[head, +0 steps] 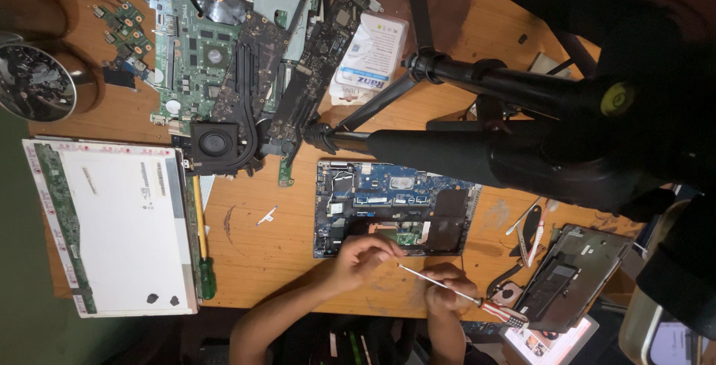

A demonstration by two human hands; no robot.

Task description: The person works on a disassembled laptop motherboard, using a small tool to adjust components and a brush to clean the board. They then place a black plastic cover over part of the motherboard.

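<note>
Red-handled screwdriver [455,291] in one hand [446,290]

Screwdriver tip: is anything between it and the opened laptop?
Nothing visible blocks the screwdriver in the right hand; the left hand rests at the opened laptop near edge, beside the tip.

There is just the one view, taken from above and looking almost straight down on the wooden table [246,246]. It sits fairly high, so most of the tabletop shows. The black tripod [477,141] reaches across the upper right, close under the lens. The person's arms come in from the bottom edge, below the tripod.
</note>
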